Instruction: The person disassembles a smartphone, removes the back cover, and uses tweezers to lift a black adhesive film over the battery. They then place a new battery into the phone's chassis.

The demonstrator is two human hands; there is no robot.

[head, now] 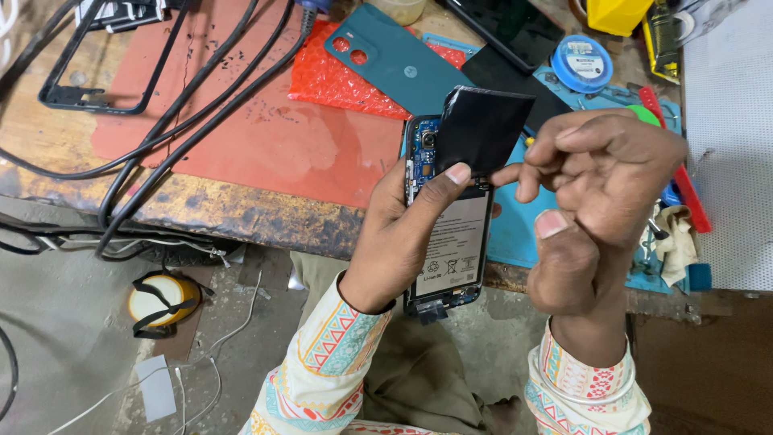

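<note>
While the left hand (403, 234) grips the opened phone (451, 242) from its left edge, thumb laid across the upper part of the battery, the phone's long axis runs nearly upright in the head view, camera end away from the person and lower end toward the lap. The phone is held just beyond the near edge of the workbench (241, 209), over the blue mat (515, 234). The right hand (596, 185) sits just right of the phone, fingers curled and pinched on the right edge of a black sheet (483, 129). That sheet stands lifted off the phone's upper end, tilted up and rightward. The right hand is nearer the sheet. A teal back cover (394, 60) lies beyond the phone.
</note>
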